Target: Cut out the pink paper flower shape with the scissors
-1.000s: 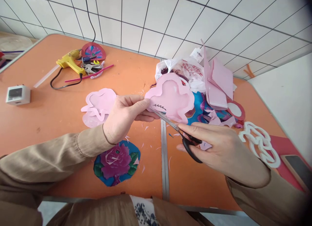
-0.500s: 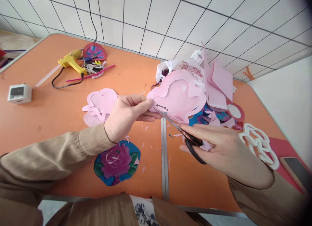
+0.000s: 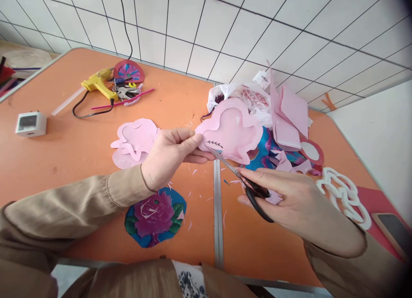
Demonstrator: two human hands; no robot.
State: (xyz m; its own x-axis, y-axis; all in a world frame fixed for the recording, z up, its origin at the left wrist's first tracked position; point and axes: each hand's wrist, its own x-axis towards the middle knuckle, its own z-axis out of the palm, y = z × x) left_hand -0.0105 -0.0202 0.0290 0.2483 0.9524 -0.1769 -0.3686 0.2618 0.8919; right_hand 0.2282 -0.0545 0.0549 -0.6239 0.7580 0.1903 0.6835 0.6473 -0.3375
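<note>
My left hand (image 3: 178, 150) pinches the left end of a pink wavy-edged paper cutout (image 3: 230, 126), which has a small dark leaf sprig on it. Black-handled scissors (image 3: 252, 195) are in my right hand (image 3: 289, 199), fingers through the loops. Their blades point up and left and reach the paper's lower edge beside my left fingertips. Further left, more pink paper cutouts (image 3: 135, 139) lie on the table. Below my left wrist is a blue cutout with a purple flower (image 3: 156, 216), with paper scraps on it.
On the orange table (image 3: 80, 161) sit a yellow glue gun (image 3: 101, 85), keys (image 3: 125, 92) and a white charger block (image 3: 31, 123). Folded pink sheets (image 3: 289, 113), a plastic bag (image 3: 254, 98), white cutout loops (image 3: 344, 197) and a phone (image 3: 392, 231) are at the right.
The pink cutout's right side has shifted left and its lower strip no longer hangs out, showing more blue fabric behind. Both hands keep their grips; the view has shifted slightly.
</note>
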